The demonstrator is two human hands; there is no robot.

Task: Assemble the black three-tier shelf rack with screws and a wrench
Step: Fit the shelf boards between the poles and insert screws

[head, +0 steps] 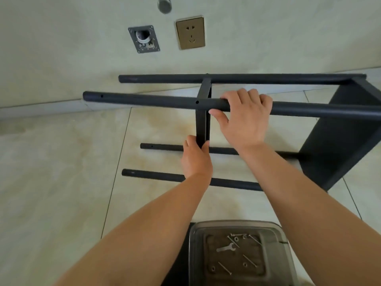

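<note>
**Middle shelf going in, rack on its side**

Rack (pixel 338 129) was lying on its side on the tiled floor (pixel 61 172), one end panel already on at the right and four black poles running out to the left. Middle shelf panel (pixel 203 120) stood on edge between them. Left hand (pixel 195 159) pinched its lower edge, fingers curled round it, and right hand (pixel 245 114) gripped the near upper pole (pixel 144 100), fingers wrapped over the top, thumb underneath.

My read: this was the lining-up step. The pole had a bare hole (pixel 197 102) right at the panel, so I'd say slide the panel until its corner sat square behind that hole, keep the pole from rolling, and only then reach for hardware. Start each screw loose, tighten last.

Wrench (pixel 225 248) and screws (pixel 249 260) sat in a clear tray (pixel 193 254) near the person, untouched. Wall socket (pixel 190 32) and an open wall box (pixel 144 39) were beyond the rack.
</note>
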